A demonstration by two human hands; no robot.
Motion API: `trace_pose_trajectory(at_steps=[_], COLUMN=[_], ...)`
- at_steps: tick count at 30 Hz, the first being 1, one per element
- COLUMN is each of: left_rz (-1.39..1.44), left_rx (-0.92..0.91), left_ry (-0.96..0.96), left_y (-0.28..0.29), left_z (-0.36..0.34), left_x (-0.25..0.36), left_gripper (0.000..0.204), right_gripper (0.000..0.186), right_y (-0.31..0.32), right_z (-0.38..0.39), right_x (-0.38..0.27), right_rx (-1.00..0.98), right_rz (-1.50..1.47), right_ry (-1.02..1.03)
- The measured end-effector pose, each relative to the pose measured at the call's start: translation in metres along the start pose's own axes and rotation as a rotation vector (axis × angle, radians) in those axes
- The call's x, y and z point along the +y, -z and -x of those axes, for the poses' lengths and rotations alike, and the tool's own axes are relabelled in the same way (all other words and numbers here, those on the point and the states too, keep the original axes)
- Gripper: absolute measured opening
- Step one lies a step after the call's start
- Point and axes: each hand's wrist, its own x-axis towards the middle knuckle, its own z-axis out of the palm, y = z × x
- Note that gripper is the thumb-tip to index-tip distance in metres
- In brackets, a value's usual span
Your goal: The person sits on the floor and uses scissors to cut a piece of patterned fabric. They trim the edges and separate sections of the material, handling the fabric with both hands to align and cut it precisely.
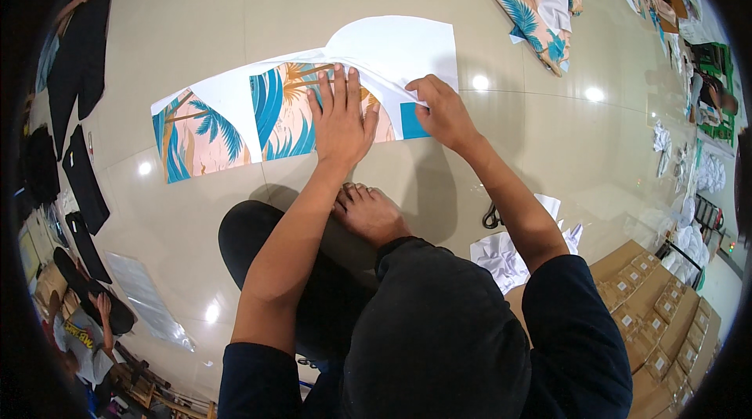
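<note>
A long sheet [211, 137] printed with teal, peach and orange palm panels lies flat on the tiled floor, with white areas and a teal patch at its right. My left hand [343, 121] presses on the middle printed panel, palm down, fingers spread. My right hand [442, 113] is at the sheet's right part, fingers curled in a pinch on a creased white strip beside the teal patch. The strip runs leftward under my left fingertips. My bare foot [364, 211] rests just below the sheet.
Printed fabric [517, 4] lies at top right, scissors [491, 217] and crumpled white paper [495, 261] by my right forearm. Cartons [654, 317] stand at lower right. Black pieces [84, 176] and a clear plastic sheet [145, 297] line the left. Another person [82, 341] works at lower left.
</note>
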Motion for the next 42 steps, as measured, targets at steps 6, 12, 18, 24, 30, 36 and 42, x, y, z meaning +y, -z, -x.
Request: trace_pose_trajectory(at_steps=[6, 12, 18, 24, 30, 36, 42], left_rz=[0.058, 0.216, 0.145, 0.103, 0.117, 0.119, 0.090], left_rx=[0.057, 0.157, 0.216, 0.208, 0.209, 0.171, 0.161], left_ry=[-0.006, 0.036, 0.066, 0.061, 0.043, 0.049, 0.051], left_y=[-0.001, 0.003, 0.013, 0.016, 0.018, 0.017, 0.019], left_z=[0.000, -0.008, -0.021, -0.026, -0.029, -0.029, -0.027], left_x=[-0.001, -0.010, -0.030, -0.046, -0.049, -0.048, -0.049], left_gripper=[0.082, 0.077, 0.070, 0.064, 0.063, 0.063, 0.061], right_gripper=[0.020, 0.018, 0.025, 0.026, 0.029, 0.030, 0.030], right_y=[0.010, 0.017, 0.011, 0.009, 0.014, 0.014, 0.006], right_z=[-0.024, -0.063, -0.078, -0.080, -0.082, -0.088, -0.095], right_x=[0.010, 0.035, 0.058, 0.066, 0.063, 0.066, 0.069], right_rx=[0.188, 0.348, 0.443, 0.513, 0.499, 0.555, 0.614], right_rz=[0.059, 0.023, -0.041, -0.101, -0.197, -0.163, -0.159], right_ry=[-0.123, -0.219, -0.205, -0.246, -0.342, -0.314, -0.319])
